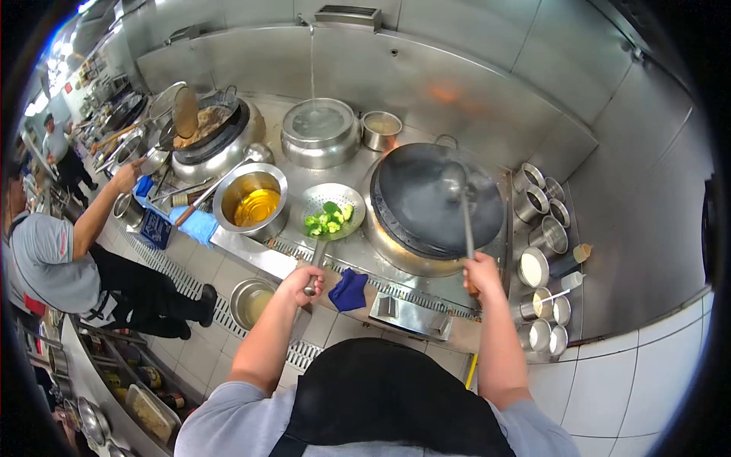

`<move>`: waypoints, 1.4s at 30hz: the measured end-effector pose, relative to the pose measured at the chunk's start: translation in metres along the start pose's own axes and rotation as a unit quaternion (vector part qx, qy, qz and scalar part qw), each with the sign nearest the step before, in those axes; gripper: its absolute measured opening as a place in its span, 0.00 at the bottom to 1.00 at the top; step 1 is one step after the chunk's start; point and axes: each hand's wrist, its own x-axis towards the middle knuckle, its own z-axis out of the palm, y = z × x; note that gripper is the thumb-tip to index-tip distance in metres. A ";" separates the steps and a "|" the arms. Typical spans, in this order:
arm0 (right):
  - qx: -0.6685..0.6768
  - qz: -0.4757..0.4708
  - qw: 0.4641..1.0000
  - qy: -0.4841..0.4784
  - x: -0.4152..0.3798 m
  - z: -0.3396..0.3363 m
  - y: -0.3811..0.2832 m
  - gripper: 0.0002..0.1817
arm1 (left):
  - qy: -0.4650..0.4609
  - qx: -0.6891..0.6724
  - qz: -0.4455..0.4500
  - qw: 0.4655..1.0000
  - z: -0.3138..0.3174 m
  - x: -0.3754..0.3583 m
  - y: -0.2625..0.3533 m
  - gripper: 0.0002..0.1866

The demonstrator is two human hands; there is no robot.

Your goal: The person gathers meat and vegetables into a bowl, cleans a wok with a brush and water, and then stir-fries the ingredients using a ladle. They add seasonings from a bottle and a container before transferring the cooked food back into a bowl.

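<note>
My left hand [303,285] is closed round the handle of a perforated strainer [314,199]. Pieces of green broccoli [329,221] lie in its bowl, which is over the steel counter between the oil pot and the wok. In my right hand [483,276] is the handle of a long steel ladle [467,221]. The ladle's bowl is over the inside of a large dark wok [407,186], where the view is hazy with steam or smoke. Left of the strainer stands a steel pot [227,199] with yellow oil in it.
Water runs into a round steel vessel [324,152] behind the strainer. Several seasoning containers [533,268] line the right side. A blue cloth [349,289] hangs at the counter's front edge. On the left, a co-worker [57,251] reaches toward another wok [199,145].
</note>
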 end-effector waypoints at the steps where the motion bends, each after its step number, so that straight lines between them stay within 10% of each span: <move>1: 0.004 -0.004 1.000 0.004 -0.001 -0.004 0.000 0.03 | 0.027 0.028 0.015 0.999 0.010 0.004 -0.002 0.06; 4: 0.119 0.053 0.982 -0.133 -0.028 -0.031 -0.002 0.05 | 0.065 0.055 0.025 0.996 0.020 -0.009 -0.013 0.08; 10: -0.037 0.002 0.999 0.004 -0.009 -0.024 -0.011 0.01 | 0.046 0.090 0.074 0.992 0.035 -0.050 -0.046 0.13; 17: 0.090 0.029 0.978 -0.186 -0.005 -0.073 0.010 0.04 | 0.043 0.144 0.157 0.976 0.065 -0.097 -0.053 0.19; 22: -0.088 -0.009 0.996 -0.013 -0.001 -0.033 -0.015 0.05 | 0.068 0.240 0.219 0.943 0.099 -0.110 -0.046 0.17; 28: 0.133 0.026 0.964 -0.229 0.008 -0.068 0.034 0.06 | 0.078 0.304 0.248 0.916 0.135 -0.102 -0.030 0.11; 36: -0.026 0.004 0.999 -0.045 0.009 -0.031 0.007 0.08 | 0.055 0.318 0.230 0.918 0.173 -0.061 -0.020 0.14; 39: 0.071 -0.002 0.987 -0.147 0.008 -0.046 0.039 0.07 | 0.147 0.464 0.270 0.831 0.184 -0.028 -0.020 0.09; 42: 0.090 0.012 0.978 -0.186 -0.006 -0.063 0.039 0.06 | 0.247 0.653 0.360 0.619 0.181 0.012 -0.030 0.20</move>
